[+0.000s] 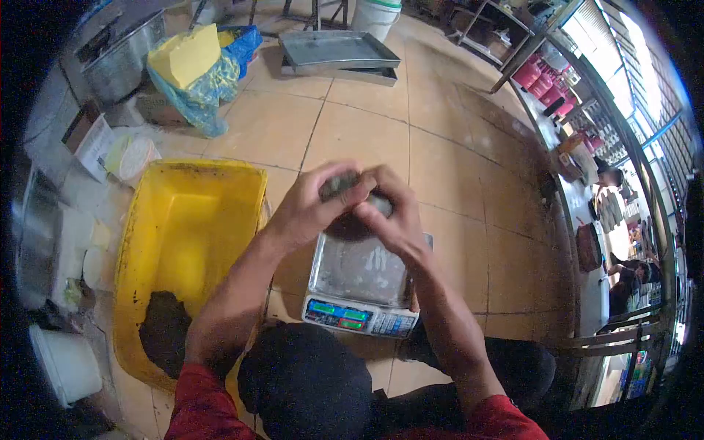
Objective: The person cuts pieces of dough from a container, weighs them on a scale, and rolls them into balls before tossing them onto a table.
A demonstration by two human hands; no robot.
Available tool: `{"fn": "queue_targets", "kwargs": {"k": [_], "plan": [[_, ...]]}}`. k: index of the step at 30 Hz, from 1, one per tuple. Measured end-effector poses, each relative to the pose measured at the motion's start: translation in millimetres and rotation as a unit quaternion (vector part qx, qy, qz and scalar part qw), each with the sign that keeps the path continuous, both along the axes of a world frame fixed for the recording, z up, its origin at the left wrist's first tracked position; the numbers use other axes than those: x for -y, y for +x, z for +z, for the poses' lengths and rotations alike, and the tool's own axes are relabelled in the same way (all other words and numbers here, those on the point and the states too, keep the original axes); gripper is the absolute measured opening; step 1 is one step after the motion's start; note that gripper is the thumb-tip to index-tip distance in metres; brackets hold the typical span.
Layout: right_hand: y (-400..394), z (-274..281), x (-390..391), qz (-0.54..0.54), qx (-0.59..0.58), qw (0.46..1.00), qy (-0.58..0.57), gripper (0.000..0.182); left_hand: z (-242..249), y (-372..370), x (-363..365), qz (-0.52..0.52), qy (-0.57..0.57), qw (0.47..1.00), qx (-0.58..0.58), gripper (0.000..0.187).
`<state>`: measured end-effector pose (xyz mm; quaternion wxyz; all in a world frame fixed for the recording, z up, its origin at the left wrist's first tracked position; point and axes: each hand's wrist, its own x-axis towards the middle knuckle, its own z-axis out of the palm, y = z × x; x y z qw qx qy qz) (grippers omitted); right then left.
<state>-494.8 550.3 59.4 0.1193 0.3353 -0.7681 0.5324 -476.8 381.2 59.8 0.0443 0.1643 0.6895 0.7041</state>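
Cupped together, the left hand (302, 204) and right hand (397, 207) curl tightly around a rounded, greyish lump (339, 186) at the far end of a scale (359, 318). I can't tell whether it touches the flat metal pan (348, 273), which is streaked with pale smears. Beside it, a yellow plastic tub (183, 238) with rounded corners holds a rough, dark mass (164, 331) on glossy tiles (455, 198).

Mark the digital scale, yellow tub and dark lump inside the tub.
Digital scale (359, 280), head view: weighing platform.
Yellow tub (183, 238), head view: bare inner floor.
Dark lump (164, 328), head view: visible middle.
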Motion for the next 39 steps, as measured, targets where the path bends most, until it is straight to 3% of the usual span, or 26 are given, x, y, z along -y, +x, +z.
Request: {"fn": "queue_targets", "kwargs": {"k": [3, 6, 7, 8, 9, 11, 13, 15, 17, 18, 19, 20, 21, 22, 24, 26, 28, 29, 32, 33, 34, 35, 36, 37, 38, 39], "plan": [[19, -10, -8, -0.034, 0.133, 0.986, 0.091, 0.028, -10, 2, -2, -0.007, -0.004, 0.998, 0.057, 0.043], [42, -7, 14, -0.069, 0.060, 0.988, -0.126, 0.025, -16, 4, -6, 0.017, -0.037, 0.998, 0.053, 0.042], [41, -8, 7, -0.073, -0.013, 0.997, -0.005, 0.025, -16, 4, -9, 0.029, -0.053, 0.997, 0.043, 0.043], [43, -16, 4, -0.048, -0.049, 0.998, -0.001, 0.020, -14, 3, -13, 0.039, -0.070, 0.996, 0.029, 0.045], [49, -18, 3, -0.056, -0.048, 0.997, 0.017, 0.019, -14, 5, -16, -0.001, -0.022, 0.997, 0.072, 0.052], [54, -24, 3, -0.075, -0.075, 0.994, 0.017, 0.016, -22, -7, -22, -0.024, -0.146, 0.968, -0.202, 0.055], [56, -26, 0, -0.141, -0.065, 0.988, 0.006, 0.017, -25, -2, -40, -0.210, 0.047, 0.975, -0.055, 0.072], [54, -24, -8, -0.213, -0.093, 0.972, 0.032, 0.018, -22, 0, -50, -0.195, -0.049, 0.966, -0.163, 0.078], [52, -16, -14, -0.294, -0.154, 0.939, 0.093, 0.027, -7, 8, -50, -0.209, -0.243, 0.945, -0.067, 0.071], [50, -14, -18, -0.333, -0.183, 0.916, 0.125, 0.033, 5, 11, -54, -0.204, -0.267, 0.940, -0.065, 0.064], [44, -28, -25, -0.340, -0.113, 0.926, 0.119, 0.046, 15, 13, -61, -0.200, -0.290, 0.934, -0.064, 0.058], [38, -47, -38, -0.285, 0.036, 0.956, -0.054, 0.049, 19, 14, -66, -0.195, -0.313, 0.927, -0.063, 0.053], [32, -69, -52, -0.215, 0.182, 0.933, -0.224, 0.054, 9, 13, -70, -0.179, -0.319, 0.922, -0.128, 0.039], [27, -77, -60, -0.132, 0.314, 0.859, -0.383, 0.058, -2, 13, -75, -0.125, -0.267, 0.940, -0.174, 0.035], [42, -112, -54, -0.073, 0.435, 0.747, -0.497, 0.071, -17, 13, -85, -0.012, -0.155, 0.951, -0.268, 0.041], [62, -89, -42, -0.003, 0.442, 0.690, -0.573, 0.070, -32, 17, -89, -0.008, 0.009, 0.997, -0.073, 0.036], [60, -99, -64, -0.041, 0.408, 0.795, -0.447, 0.064, -61, 14, -85, -0.021, 0.146, 0.988, 0.056, 0.041], [55, -103, -70, -0.059, 0.379, 0.840, -0.384, 0.061, -62, 15, -66, -0.099, 0.196, 0.965, 0.144, 0.056], [48, -95, -69, -0.195, 0.349, 0.914, -0.069, 0.046, -72, 12, -52, 0.010, 0.135, 0.991, -0.008, 0.062], [44, -104, -62, -0.215, 0.322, 0.921, 0.048, 0.029, -87, 9, -45, 0.009, 0.196, 0.979, 0.055, 0.064], [42, -121, -47, -0.234, 0.293, 0.910, 0.179, 0.031, -106, 6, -41, 0.040, 0.189, 0.968, 0.161, 0.064], [38, -154, -30, -0.242, 0.319, 0.854, 0.331, 0.036, -128, 5, -41, 0.065, 0.177, 0.946, 0.265, 0.065], [50, -206, -14, -0.317, 0.155, 0.826, 0.439, 0.041, -148, 8, -48, 0.110, 0.159, 0.937, 0.290, 0.061], [50, -207, -9, -0.304, 0.170, 0.832, 0.432, 0.044, -174, 13, -57, 0.149, 0.139, 0.928, 0.312, 0.058], [43, -223, -4, -0.332, 0.117, 0.840, 0.414, 0.044, -241, 11, -45, 0.115, 0.125, 0.917, 0.361, 0.055], [40, -223, -2, -0.345, 0.120, 0.829, 0.423, 0.046, -242, 14, -48, 0.076, 0.155, 0.893, 0.415, 0.055]]}}
